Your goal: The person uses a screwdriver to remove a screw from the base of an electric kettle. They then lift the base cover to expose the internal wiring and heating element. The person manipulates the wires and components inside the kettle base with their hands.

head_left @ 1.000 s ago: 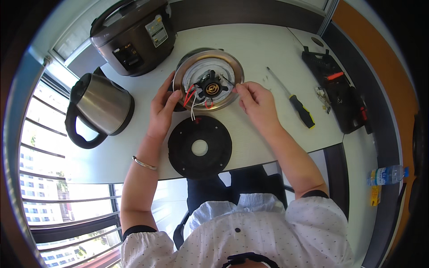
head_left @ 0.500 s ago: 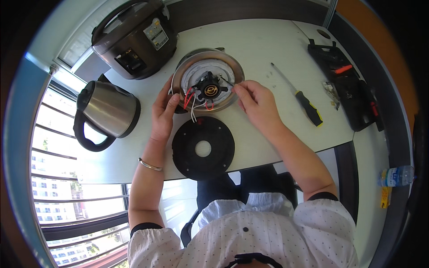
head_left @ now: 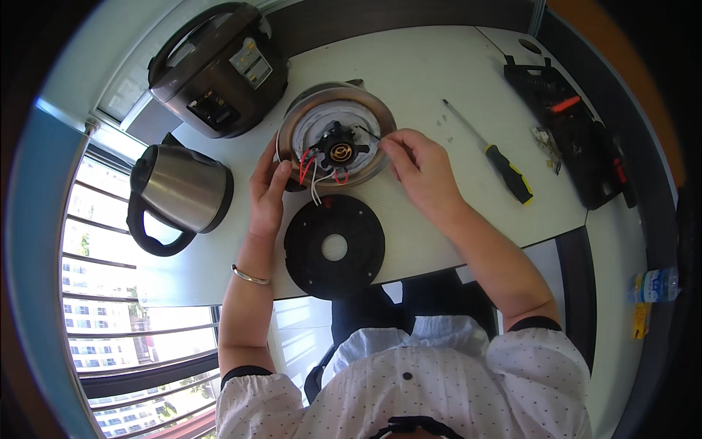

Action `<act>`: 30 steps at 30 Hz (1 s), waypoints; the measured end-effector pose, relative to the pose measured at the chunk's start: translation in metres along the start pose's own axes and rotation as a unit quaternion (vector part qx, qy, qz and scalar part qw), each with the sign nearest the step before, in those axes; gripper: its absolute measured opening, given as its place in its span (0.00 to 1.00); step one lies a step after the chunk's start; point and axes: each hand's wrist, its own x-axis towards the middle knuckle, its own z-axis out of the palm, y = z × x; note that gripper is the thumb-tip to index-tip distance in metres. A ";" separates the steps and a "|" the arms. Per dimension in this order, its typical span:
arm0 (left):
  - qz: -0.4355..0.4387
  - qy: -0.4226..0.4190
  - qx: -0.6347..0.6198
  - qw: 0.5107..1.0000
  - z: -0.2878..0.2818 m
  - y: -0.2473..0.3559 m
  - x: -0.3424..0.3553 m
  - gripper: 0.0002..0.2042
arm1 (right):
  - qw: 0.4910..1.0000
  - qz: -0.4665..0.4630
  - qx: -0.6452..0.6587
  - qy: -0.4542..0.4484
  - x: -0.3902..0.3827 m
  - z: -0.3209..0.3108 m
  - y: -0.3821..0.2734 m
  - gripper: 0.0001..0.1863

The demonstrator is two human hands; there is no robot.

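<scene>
Tabletop unchanged; right hand [head_left: 420, 170] has shifted onto kettle base [head_left: 335, 139] rim.

Upturned kettle base [head_left: 335, 139] lies open on the white table, round steel rim up; red and white wires [head_left: 313, 172] spill toward the near edge

Dark rice cooker [head_left: 219, 69] seen at far left corner of white table [head_left: 439, 73], lid shut, carry handle folded over top. Steel kettle [head_left: 179, 189] with black handle set just in front of cooker, near table's left edge. Screwdriver [head_left: 491, 152] with black-and-yellow grip laid diagonally right of centre; small screws [head_left: 447, 117] scattered beside its shaft. Black tool case [head_left: 578, 143] laid open at right edge, red-handled tool inside. Plastic bottle [head_left: 653, 285] seen off table, far right. Buildings visible through window [head_left: 88, 293] at left.
</scene>
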 end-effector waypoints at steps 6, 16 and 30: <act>0.003 0.001 0.002 1.000 0.001 0.003 -0.001 0.26 | 1.000 -0.017 0.004 0.003 0.000 -0.001 -0.001 0.09; -0.004 0.006 0.008 1.000 0.000 0.000 -0.002 0.26 | 0.998 -0.042 -0.041 0.015 -0.002 -0.001 -0.003 0.07; 0.012 0.003 -0.011 1.000 0.004 0.005 -0.001 0.26 | 0.998 -0.051 -0.031 0.020 -0.002 0.000 0.000 0.07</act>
